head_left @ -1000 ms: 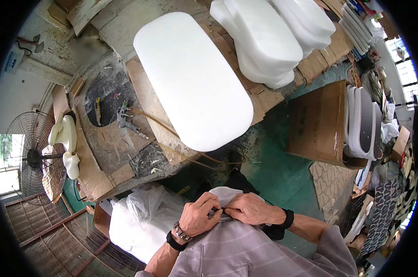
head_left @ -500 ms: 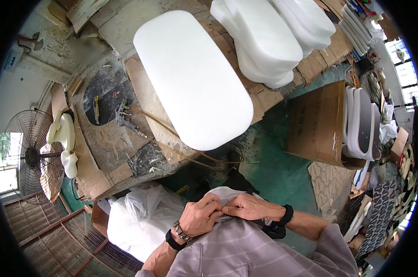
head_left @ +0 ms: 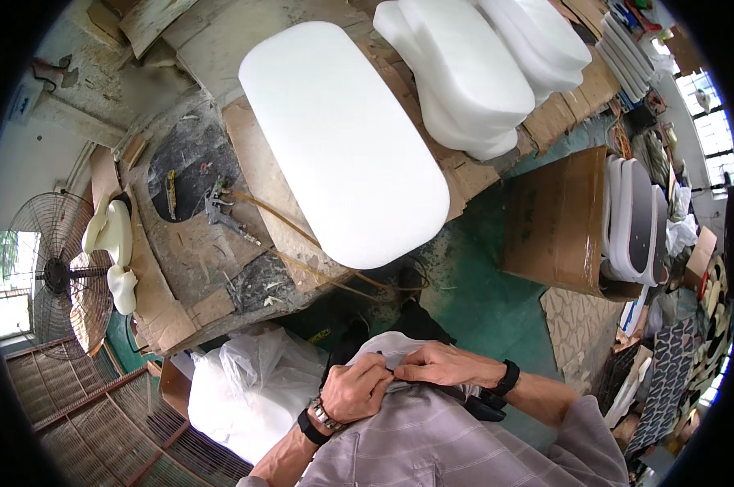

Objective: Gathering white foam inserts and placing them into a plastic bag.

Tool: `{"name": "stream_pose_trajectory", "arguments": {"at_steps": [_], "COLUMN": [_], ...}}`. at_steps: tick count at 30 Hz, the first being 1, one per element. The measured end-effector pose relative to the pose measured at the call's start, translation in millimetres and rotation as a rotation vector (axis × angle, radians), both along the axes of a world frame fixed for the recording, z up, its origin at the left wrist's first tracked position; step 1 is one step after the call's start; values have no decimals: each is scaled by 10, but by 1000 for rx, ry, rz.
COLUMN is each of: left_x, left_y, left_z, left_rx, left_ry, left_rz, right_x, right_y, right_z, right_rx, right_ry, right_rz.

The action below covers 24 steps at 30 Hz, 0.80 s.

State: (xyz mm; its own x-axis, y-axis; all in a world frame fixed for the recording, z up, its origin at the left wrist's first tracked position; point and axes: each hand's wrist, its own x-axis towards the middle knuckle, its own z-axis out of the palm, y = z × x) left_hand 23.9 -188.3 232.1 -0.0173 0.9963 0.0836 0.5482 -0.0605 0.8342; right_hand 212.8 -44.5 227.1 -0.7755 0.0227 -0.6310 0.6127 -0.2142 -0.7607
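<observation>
Between left hand and right hand, both pinching, grey shirt.

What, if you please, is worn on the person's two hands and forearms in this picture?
Both hands are bare, without gloves. The left hand has a metal-link bracelet and a black band at the wrist. The right hand has a black wristband. A loose grey striped sleeve covers the right upper arm.
</observation>
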Motion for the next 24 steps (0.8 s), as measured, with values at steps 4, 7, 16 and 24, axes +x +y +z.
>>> {"name": "stream_pose_trajectory", "arguments": {"at_steps": [4,7,16,24], "left_x": [5,-4,-5,30], "left_y": [-48,-19,107,144], "left_z": [-13,-20,2,50], "left_rx": [29,1,-182,-243], "left_ry": [-5,-16,-71,-30], "left_rz": [4,-18,-62,-53], "right_x": [74,90,70,105], "right_y": [-8,-15,-15,-40], "right_z": [42,57,71,-109], "right_rx": [20,26,-84,-126], "right_ry": [-37,-30,-93,-54], "right_rz": [27,-8,-76,-80]}}
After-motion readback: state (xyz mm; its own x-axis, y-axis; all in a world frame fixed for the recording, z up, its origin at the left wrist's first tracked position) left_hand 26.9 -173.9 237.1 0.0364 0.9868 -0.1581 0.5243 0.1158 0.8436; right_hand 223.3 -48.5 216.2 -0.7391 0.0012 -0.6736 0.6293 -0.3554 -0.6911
